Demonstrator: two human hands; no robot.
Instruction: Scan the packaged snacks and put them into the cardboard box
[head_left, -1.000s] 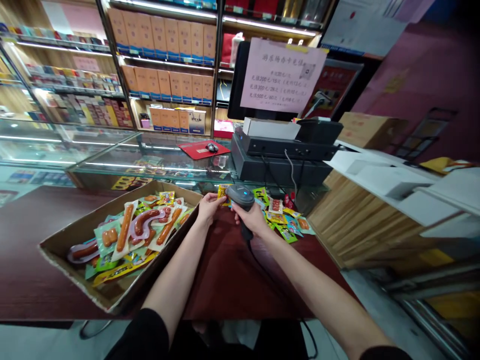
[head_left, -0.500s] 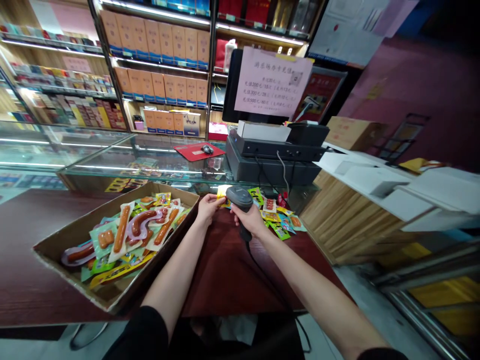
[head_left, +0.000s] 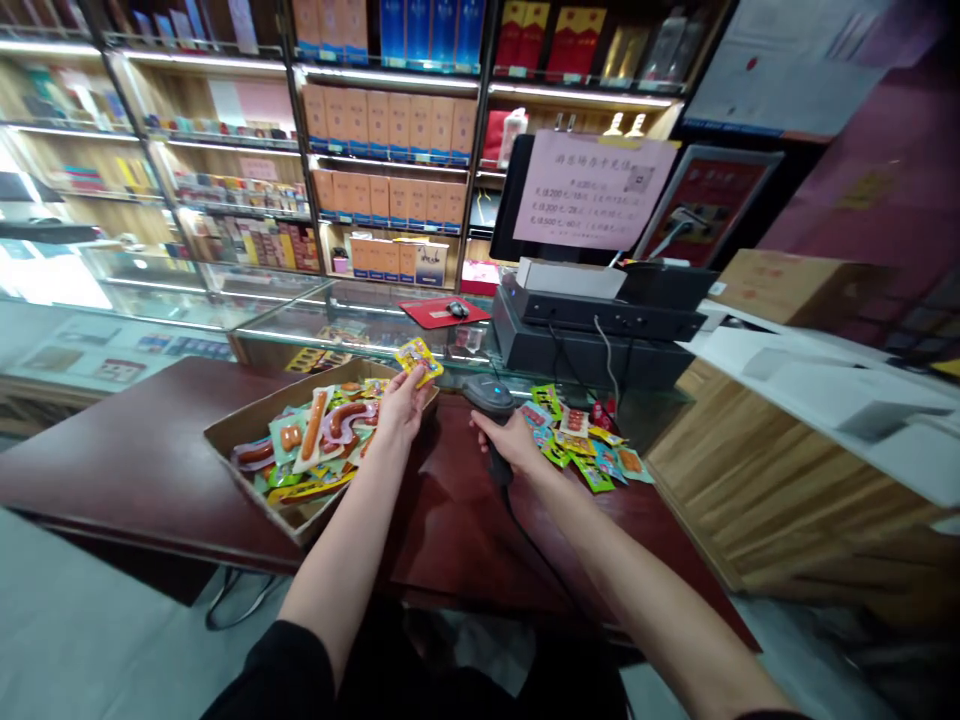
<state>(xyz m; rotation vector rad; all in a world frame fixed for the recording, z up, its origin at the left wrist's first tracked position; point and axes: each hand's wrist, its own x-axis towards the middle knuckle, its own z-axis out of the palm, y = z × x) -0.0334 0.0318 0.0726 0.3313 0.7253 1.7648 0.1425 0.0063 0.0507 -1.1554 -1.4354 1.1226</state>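
Pinched in my left hand [head_left: 403, 405] is a small yellow snack packet [head_left: 419, 361], held up over the back right corner of the cardboard box. My right hand [head_left: 510, 440] is wrapped round the handle of a black barcode scanner [head_left: 489, 394], which shows a small blue light on its head. The scanner's cable runs down across the dark red table. To the left, the shallow cardboard box [head_left: 247, 490] holds wrapped sausages [head_left: 313, 424] and other snack packets. A loose pile of colourful snack packets [head_left: 576, 446] lies right of the scanner.
Behind the table [head_left: 442, 520] stands a glass counter with a red mouse pad [head_left: 433, 313] and mouse [head_left: 457, 309]. A monitor [head_left: 510, 200] with a paper notice rises above a black cash drawer [head_left: 570, 345]. A wooden cabinet [head_left: 697, 480] borders the right side.
My left hand has moved left and up, taking the yellow packet away from the scanner's head toward the box. The right hand still grips the scanner. The camera view has shifted left.
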